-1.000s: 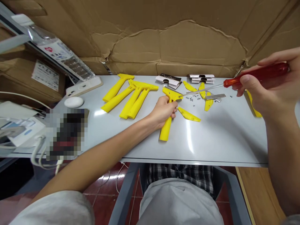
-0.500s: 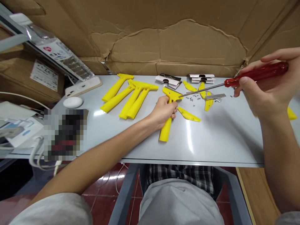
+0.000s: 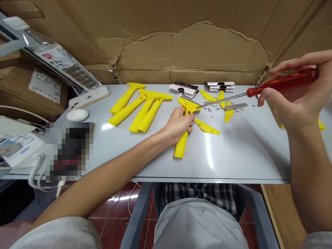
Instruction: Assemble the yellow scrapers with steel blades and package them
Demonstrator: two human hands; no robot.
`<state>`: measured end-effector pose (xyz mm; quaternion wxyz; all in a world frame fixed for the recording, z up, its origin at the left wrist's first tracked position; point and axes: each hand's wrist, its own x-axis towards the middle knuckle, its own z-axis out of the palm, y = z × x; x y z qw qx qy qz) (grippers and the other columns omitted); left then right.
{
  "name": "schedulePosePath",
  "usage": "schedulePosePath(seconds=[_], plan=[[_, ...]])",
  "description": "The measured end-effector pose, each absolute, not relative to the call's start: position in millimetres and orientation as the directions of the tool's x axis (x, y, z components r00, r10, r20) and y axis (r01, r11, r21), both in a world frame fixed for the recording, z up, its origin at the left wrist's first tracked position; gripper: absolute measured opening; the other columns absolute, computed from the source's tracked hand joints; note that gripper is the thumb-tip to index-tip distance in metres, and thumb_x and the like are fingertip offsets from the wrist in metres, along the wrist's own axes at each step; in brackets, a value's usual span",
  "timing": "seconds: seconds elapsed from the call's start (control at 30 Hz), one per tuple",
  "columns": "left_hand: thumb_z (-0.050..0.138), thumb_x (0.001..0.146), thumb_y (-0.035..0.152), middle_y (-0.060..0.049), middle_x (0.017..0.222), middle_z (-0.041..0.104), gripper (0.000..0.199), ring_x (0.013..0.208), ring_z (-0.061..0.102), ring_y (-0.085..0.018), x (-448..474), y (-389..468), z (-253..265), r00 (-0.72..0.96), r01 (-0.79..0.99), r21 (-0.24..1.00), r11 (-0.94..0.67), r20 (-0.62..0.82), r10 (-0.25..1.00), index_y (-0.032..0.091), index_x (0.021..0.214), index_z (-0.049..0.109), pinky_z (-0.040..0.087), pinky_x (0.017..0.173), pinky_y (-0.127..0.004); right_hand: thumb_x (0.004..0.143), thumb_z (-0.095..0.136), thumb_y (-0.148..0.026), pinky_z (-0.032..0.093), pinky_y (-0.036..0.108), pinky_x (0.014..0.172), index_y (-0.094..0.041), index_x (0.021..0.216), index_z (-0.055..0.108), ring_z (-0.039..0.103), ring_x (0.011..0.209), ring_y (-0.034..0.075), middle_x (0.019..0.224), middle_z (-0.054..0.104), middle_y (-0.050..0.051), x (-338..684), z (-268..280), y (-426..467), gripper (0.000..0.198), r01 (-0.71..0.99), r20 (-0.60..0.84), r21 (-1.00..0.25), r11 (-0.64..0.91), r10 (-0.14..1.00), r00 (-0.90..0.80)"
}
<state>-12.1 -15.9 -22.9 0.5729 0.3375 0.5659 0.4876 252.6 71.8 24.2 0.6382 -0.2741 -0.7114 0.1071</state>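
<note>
My left hand (image 3: 178,125) grips a yellow plastic scraper handle (image 3: 181,143) and pins it to the grey table (image 3: 249,148). My right hand (image 3: 295,97) holds a screwdriver with a red handle (image 3: 282,81); its long metal shaft reaches left and the tip rests on the scraper's wide head (image 3: 190,104). Small screws (image 3: 213,110) lie scattered just right of that head. A loose yellow cover strip (image 3: 206,127) lies beside my left hand.
Several finished yellow scrapers (image 3: 141,105) lie at the back left. More yellow strips (image 3: 228,112), a metal blade (image 3: 236,106) and blade packets (image 3: 185,88) sit at the back. A white mouse (image 3: 77,115) and clutter fill the left; cardboard walls stand behind.
The screwdriver handle has turned slightly in my right fingers. The view has shifted a little; my left hand and the scraper stay in place.
</note>
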Motion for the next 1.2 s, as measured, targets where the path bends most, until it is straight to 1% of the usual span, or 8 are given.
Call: schedulePosePath(seconds=[0.1,0.17,0.27,0.4,0.53,0.7,0.93,1.2], plan=[[0.06,0.087,-0.002,0.003,0.066,0.045,0.027,0.052,0.043,-0.006,-11.0,-16.5,-20.9,-0.121,-0.172,0.94,0.296,-0.318,0.94,0.018,0.075,0.048,0.028,0.041,-0.019,0.06,0.091,-0.041,0.057,0.032,0.042,-0.027,0.102,0.06,0.073,0.074,0.021,0.086,0.059,-0.002,254.3,26.6,69.3,0.054,0.18,0.862,-0.453,0.873,0.481,-0.161],[0.059,0.088,-0.003,0.003,0.066,0.044,0.027,0.052,0.043,-0.006,-10.6,-16.8,-19.6,-0.126,-0.17,0.939,0.299,-0.321,0.939,0.019,0.075,0.047,0.028,0.042,-0.02,0.059,0.091,-0.036,0.056,0.033,0.04,-0.025,0.101,0.061,0.073,0.07,0.023,0.077,0.057,-0.003,255.0,27.1,68.5,0.052,0.19,0.854,-0.468,0.863,0.497,-0.153],[0.06,0.087,-0.003,0.003,0.066,0.044,0.028,0.052,0.042,-0.006,-10.4,-16.7,-18.5,-0.122,-0.172,0.94,0.293,-0.316,0.941,0.019,0.075,0.047,0.028,0.042,-0.019,0.056,0.093,-0.033,0.053,0.029,0.04,-0.022,0.095,0.065,0.069,0.063,0.017,0.083,0.06,-0.002,255.6,27.8,66.5,0.049,0.279,0.853,-0.476,0.834,0.515,-0.084],[0.062,0.085,-0.003,0.004,0.066,0.044,0.028,0.052,0.041,-0.006,-11.4,-16.2,-18.0,-0.101,-0.176,0.938,0.298,-0.318,0.943,0.019,0.075,0.048,0.027,0.041,-0.019,0.062,0.091,-0.045,0.048,0.023,0.047,-0.02,0.091,0.068,0.063,0.065,0.009,0.085,0.06,-0.003,263.1,27.7,67.9,0.044,0.4,0.877,-0.448,0.8,0.481,0.019],[0.06,0.085,-0.002,0.004,0.067,0.044,0.026,0.052,0.041,-0.006,-11.9,-16.5,-16.9,-0.094,-0.175,0.936,0.305,-0.325,0.941,0.018,0.077,0.048,0.027,0.041,-0.019,0.07,0.086,-0.055,0.049,0.025,0.063,-0.018,0.089,0.069,0.06,0.077,0.007,0.088,0.058,-0.001,274.2,24.6,77.0,0.045,0.428,0.939,-0.341,0.837,0.326,0.11],[0.059,0.087,-0.001,0.004,0.068,0.043,0.024,0.053,0.041,-0.006,-11.3,-17.7,-15.3,-0.091,-0.154,0.939,0.306,-0.322,0.942,0.018,0.078,0.048,0.028,0.041,-0.019,0.069,0.087,-0.055,0.043,0.02,0.048,-0.016,0.087,0.063,0.06,0.058,0.006,0.076,0.051,-0.005,263.2,24.1,74.4,0.05,0.291,0.899,-0.429,0.855,0.434,0.05],[0.061,0.087,0.001,0.002,0.073,0.046,0.02,0.056,0.043,-0.007,-12.4,-17.2,-19.2,-0.074,-0.129,0.945,0.3,-0.311,0.948,0.017,0.081,0.051,0.03,0.042,-0.019,0.066,0.09,-0.046,0.043,0.019,0.042,-0.016,0.084,0.061,0.055,0.051,0.003,0.074,0.053,-0.006,253.1,27.2,64.5,0.045,0.245,0.841,-0.533,0.81,0.539,0.047],[0.065,0.086,0.0,0.002,0.072,0.047,0.023,0.055,0.043,-0.007,-13.9,-17.1,-21.4,-0.069,-0.143,0.946,0.292,-0.304,0.95,0.018,0.079,0.051,0.029,0.042,-0.019,0.08,0.082,-0.049,0.045,0.016,0.042,-0.017,0.084,0.058,0.065,0.059,0.006,0.075,0.05,-0.006,251.2,32.6,54.1,0.04,0.335,0.872,-0.447,0.83,0.487,-0.044]])
